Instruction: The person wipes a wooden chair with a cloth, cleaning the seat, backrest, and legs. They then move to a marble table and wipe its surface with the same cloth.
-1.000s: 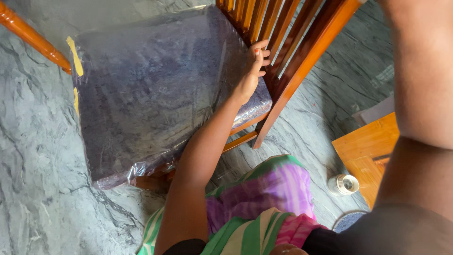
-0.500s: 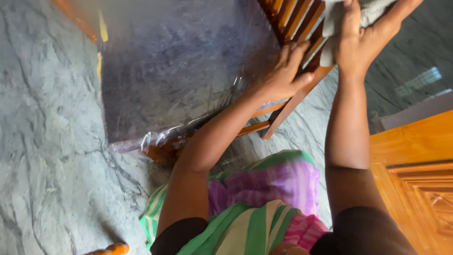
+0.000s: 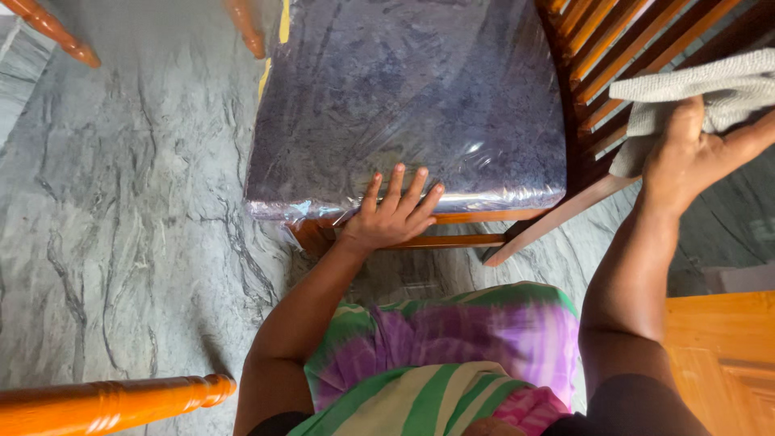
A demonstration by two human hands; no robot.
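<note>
- Left hand (image 3: pixel 393 216) lay flat, fingers spread, on the front edge of the plastic-wrapped chair seat (image 3: pixel 412 97).
- Right hand (image 3: pixel 694 157) gripped a grey cloth (image 3: pixel 710 89) — pressed on the chair's slatted back (image 3: pixel 613 48), right of the seat.

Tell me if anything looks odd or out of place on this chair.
The wooden chair's purple seat cushion is wrapped in clear plastic, with yellow tape strips at its far edge. Nothing looks spilled or broken.
</note>
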